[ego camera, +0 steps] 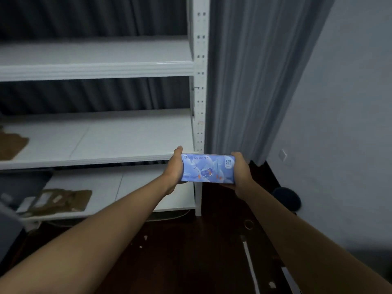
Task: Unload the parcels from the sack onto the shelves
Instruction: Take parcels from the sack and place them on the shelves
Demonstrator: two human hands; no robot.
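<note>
Both hands, left (174, 169) and right (239, 171), grip the ends of a blue parcel (208, 169) (cartoon print) just before the white shelves (97, 160), whose lower boards hold brown cardboard packets (63, 201).

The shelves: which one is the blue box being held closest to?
The middle shelf. The blue box, gripped at its ends by the left hand and right hand, sits level with that shelf's front edge; the top shelf and bottom shelf are farther away.
</note>
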